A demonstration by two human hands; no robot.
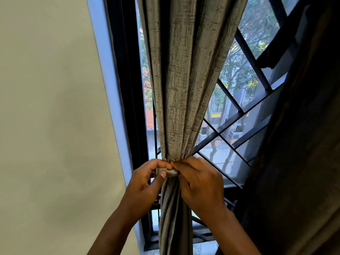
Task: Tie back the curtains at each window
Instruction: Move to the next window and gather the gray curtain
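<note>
Left fingers: curled round the tie-back band (168,172) from the left side, the thumb (160,178) pressed up against its lower edge — holding the band.
Right fingers: bent over the band's right end (179,165), pinching it where it meets the left fingers; the fingertips of both hands nearly touch.
Left hand (145,183): raised from below left, palm side turned toward the fabric, forearm running down to the bottom edge.
Right hand (200,181): back of the hand toward the camera, wrist and forearm slanting down to the lower right.
Tie-back band: a narrow grey strip of the same cloth, wrapped round the bunched fabric at the narrowest point, between the two hands.
Curtain (181,80): grey, with a brushed crosshatch pattern — gathered into one tight bundle at the band, fanning wide above it and hanging in close folds below.
Window frame (127,89): black, just left of the curtain, next to a pale wall (51,107).
Window grille (237,115): dark crossing bars behind and to the right of the curtain; trees and buildings show through.
Second curtain (303,144): dark, in shadow, filling the right side.
</note>
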